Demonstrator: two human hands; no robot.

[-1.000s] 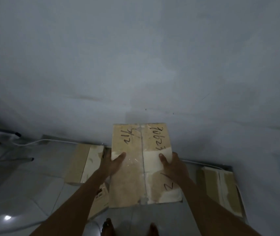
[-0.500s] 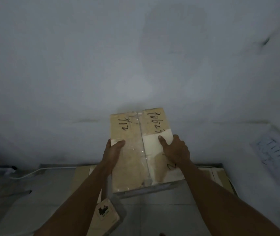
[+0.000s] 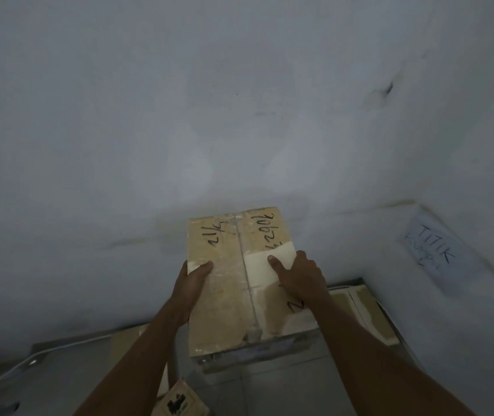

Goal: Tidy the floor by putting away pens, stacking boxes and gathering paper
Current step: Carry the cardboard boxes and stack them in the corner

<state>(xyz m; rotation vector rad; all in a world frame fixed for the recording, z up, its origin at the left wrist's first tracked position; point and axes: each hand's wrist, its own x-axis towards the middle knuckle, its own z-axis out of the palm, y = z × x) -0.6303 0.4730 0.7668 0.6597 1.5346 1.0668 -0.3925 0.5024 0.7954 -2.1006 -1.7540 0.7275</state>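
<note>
A taped cardboard box [image 3: 227,298] with black handwriting on its top is held up in front of me, close to the white wall. My left hand [image 3: 190,285] grips its left side, thumb on the top face. My right hand [image 3: 301,280] grips its right side, thumb lying on a pale label. A smaller printed box [image 3: 179,399] shows under my left forearm. Another flat cardboard box [image 3: 368,313] lies on the floor at the right, by the corner.
The white wall [image 3: 239,115] fills most of the view and meets a side wall at the right, where a handwritten paper sign [image 3: 433,253] hangs. A white cable [image 3: 8,372] runs along the tiled floor at the lower left. More cardboard [image 3: 125,340] lies behind my left arm.
The box has risen with both hands and moved a little right; the view has tilted up toward the wall corner. The floor boxes have dropped lower in view.
</note>
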